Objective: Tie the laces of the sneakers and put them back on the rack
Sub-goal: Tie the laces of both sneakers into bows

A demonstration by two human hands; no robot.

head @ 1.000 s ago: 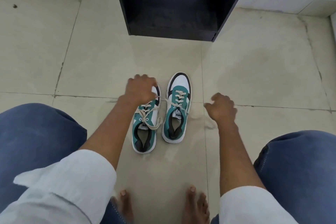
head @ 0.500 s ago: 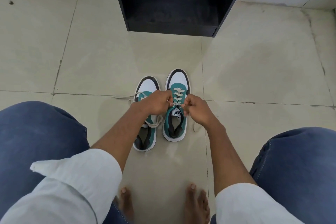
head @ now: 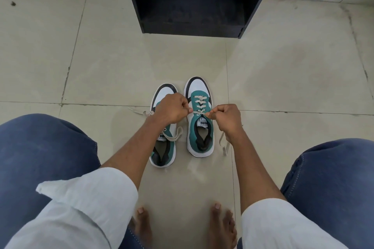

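Note:
Two teal, white and black sneakers stand side by side on the tiled floor, toes pointing away from me. My left hand (head: 172, 110) is over the left sneaker (head: 163, 147) and pinches one end of the right sneaker's cream lace (head: 199, 112). My right hand (head: 226, 117) pinches the other end, beside the right sneaker (head: 199, 127). The lace is stretched taut between both hands across the tongue. A loose tail hangs below my right hand. The left sneaker's lace lies untied over its tongue and onto the floor.
A black open shoe rack (head: 192, 4) stands on the floor straight ahead, past the sneakers. My knees in blue jeans frame both sides, and my bare feet (head: 182, 226) rest on the tiles near the bottom edge. A white wall base runs at the top right.
My left hand left the left sneaker's toe and my right hand came in from the right. Both took hold of the right sneaker's lace ends and have pulled them apart.

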